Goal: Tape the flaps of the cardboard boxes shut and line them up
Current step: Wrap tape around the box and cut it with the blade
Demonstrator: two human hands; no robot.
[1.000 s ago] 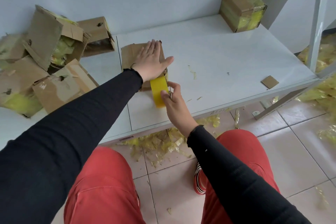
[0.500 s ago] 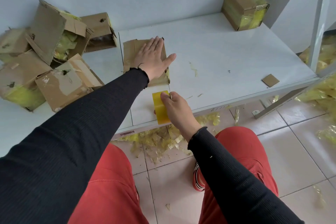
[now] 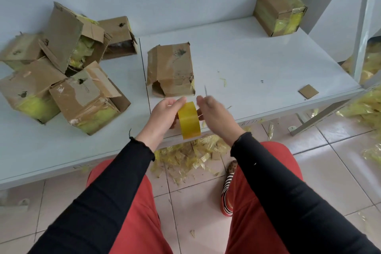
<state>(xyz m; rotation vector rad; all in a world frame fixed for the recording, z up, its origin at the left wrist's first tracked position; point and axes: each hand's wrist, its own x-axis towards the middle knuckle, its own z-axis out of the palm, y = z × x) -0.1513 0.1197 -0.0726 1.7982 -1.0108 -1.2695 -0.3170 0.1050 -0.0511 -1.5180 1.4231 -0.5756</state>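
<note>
the left hand [image 3: 165,114] grips the yellow roll of packing tape [image 3: 189,120] over the white tabletop [image 3: 257,64] edge; the blurred right hand [image 3: 214,115] seems to pinch its loose end. the worn brown cardboard box [image 3: 171,70] sits just beyond, light and crushable, so best steadied flat on top.

White table [image 3: 257,64] w/ cardboard boxes [image 3: 171,70] (some torn).

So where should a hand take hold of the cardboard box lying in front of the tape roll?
Span the worn brown cardboard box from above, fingers down its long left and right sides. Its near end is torn open, so gripping there would crush it.
</note>
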